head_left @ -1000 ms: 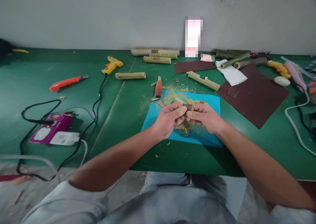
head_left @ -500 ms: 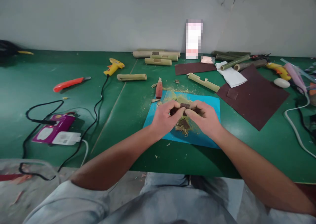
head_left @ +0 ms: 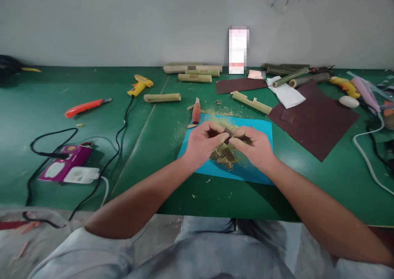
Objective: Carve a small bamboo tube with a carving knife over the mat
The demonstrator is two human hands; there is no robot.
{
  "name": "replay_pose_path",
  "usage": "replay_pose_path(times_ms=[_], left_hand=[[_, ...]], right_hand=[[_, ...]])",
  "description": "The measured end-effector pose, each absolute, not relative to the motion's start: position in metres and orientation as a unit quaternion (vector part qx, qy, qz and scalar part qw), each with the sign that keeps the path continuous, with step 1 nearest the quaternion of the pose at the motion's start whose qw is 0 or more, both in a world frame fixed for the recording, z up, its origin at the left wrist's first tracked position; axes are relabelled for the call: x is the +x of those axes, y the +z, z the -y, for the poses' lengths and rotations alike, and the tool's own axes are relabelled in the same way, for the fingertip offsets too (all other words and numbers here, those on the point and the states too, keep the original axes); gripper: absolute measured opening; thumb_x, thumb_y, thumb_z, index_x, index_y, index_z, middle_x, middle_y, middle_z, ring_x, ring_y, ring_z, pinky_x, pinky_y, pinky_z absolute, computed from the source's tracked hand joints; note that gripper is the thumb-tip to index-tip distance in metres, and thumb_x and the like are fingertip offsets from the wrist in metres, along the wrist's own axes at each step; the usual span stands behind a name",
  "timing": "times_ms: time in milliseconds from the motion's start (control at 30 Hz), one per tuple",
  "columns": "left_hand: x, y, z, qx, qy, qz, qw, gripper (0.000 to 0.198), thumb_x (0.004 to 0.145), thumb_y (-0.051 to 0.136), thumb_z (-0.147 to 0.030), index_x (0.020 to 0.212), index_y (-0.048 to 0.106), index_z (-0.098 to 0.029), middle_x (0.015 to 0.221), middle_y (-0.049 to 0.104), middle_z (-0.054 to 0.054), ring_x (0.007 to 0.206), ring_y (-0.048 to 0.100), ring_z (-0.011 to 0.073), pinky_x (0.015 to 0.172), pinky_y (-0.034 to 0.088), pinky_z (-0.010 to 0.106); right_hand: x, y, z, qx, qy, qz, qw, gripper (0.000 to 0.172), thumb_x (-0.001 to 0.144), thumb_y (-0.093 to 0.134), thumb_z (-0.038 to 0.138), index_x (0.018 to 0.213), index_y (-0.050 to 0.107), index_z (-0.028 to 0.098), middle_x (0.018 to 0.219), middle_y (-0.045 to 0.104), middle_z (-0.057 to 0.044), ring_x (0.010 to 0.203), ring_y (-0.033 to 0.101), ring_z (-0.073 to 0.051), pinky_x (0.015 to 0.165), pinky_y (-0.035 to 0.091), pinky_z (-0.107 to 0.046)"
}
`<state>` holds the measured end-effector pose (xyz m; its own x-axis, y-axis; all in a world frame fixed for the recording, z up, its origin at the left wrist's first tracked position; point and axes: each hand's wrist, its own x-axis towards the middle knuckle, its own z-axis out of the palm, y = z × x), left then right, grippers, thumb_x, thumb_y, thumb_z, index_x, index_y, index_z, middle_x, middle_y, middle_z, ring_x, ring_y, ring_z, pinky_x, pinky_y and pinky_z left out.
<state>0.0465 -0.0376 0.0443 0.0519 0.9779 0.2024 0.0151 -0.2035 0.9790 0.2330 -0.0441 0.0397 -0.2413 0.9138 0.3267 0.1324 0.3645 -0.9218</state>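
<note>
My left hand point(head_left: 201, 142) and my right hand point(head_left: 255, 145) meet over a blue mat point(head_left: 264, 127) on the green table point(head_left: 92, 147). Both are closed in a pinch on a small dark brown piece point(head_left: 229, 133), which looks like a scrap of sandpaper wrapped round something I cannot make out. Under the hands lies a heap of bamboo shavings and brown scraps point(head_left: 224, 155). A red-handled knife point(head_left: 196, 111) lies just beyond my left hand at the mat's far left corner.
Bamboo tubes point(head_left: 162, 97) point(head_left: 251, 102) and more at the back wall point(head_left: 195, 69). Brown sandpaper sheets point(head_left: 317, 121) lie right. An orange cutter point(head_left: 84, 106), a yellow glue gun point(head_left: 139, 85), its black cable point(head_left: 118, 135) and a purple power strip point(head_left: 63, 168) are left. White cables point(head_left: 366, 156) run at far right.
My fingers have shifted on the brown piece: from clasped tightly together to a looser pinch at the fingertips. The hands stay over the mat; the view has drifted slightly.
</note>
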Motion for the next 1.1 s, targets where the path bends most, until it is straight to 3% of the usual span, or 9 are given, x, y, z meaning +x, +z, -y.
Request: replay_pose_path(times_ms=[200, 467, 733, 900, 1100], left_hand=[[0.045, 0.043, 0.036, 0.603, 0.551, -0.387, 0.428, 0.009, 0.075, 0.085, -0.023, 0.073, 0.076, -0.019, 0.077, 0.073, 0.003, 0.071, 0.067, 0.0141, 0.065, 0.055, 0.026], [0.044, 0.044, 0.040, 0.628, 0.550, -0.377, 0.401, 0.010, 0.080, 0.084, -0.027, 0.078, 0.079, -0.019, 0.085, 0.078, 0.006, 0.078, 0.072, 0.0175, 0.068, 0.060, 0.028], [0.045, 0.045, 0.044, 0.645, 0.545, -0.372, 0.385, 0.021, 0.084, 0.088, -0.038, 0.082, 0.080, -0.019, 0.088, 0.080, 0.007, 0.080, 0.074, 0.0175, 0.069, 0.061, 0.027], [0.043, 0.044, 0.045, 0.657, 0.540, -0.340, 0.403, 0.015, 0.088, 0.082, -0.034, 0.088, 0.079, -0.020, 0.091, 0.077, 0.006, 0.080, 0.072, 0.0158, 0.069, 0.061, 0.026], [0.046, 0.043, 0.046, 0.653, 0.498, -0.376, 0.429, 0.024, 0.078, 0.088, -0.032, 0.091, 0.073, -0.019, 0.090, 0.075, 0.004, 0.073, 0.070, 0.0139, 0.063, 0.059, 0.024]], right_hand=[[0.230, 0.034, 0.044, -0.372, 0.486, 0.610, 0.504, 0.026, 0.081, 0.085, 0.046, 0.094, 0.073, 0.026, 0.087, 0.076, 0.000, 0.075, 0.069, -0.016, 0.070, 0.058, -0.032], [0.229, 0.037, 0.045, -0.386, 0.481, 0.604, 0.505, 0.030, 0.082, 0.085, 0.052, 0.091, 0.071, 0.026, 0.081, 0.072, 0.001, 0.074, 0.067, -0.016, 0.072, 0.057, -0.034], [0.228, 0.039, 0.046, -0.396, 0.459, 0.603, 0.520, 0.019, 0.081, 0.081, 0.040, 0.084, 0.069, 0.026, 0.081, 0.071, 0.002, 0.071, 0.063, -0.014, 0.067, 0.052, -0.031], [0.227, 0.042, 0.047, -0.414, 0.431, 0.604, 0.526, 0.020, 0.081, 0.079, 0.040, 0.080, 0.065, 0.025, 0.075, 0.066, 0.003, 0.067, 0.058, -0.013, 0.064, 0.048, -0.030], [0.226, 0.044, 0.048, -0.440, 0.412, 0.607, 0.517, 0.020, 0.081, 0.077, 0.038, 0.077, 0.063, 0.025, 0.073, 0.064, 0.004, 0.065, 0.055, -0.012, 0.062, 0.044, -0.030]])
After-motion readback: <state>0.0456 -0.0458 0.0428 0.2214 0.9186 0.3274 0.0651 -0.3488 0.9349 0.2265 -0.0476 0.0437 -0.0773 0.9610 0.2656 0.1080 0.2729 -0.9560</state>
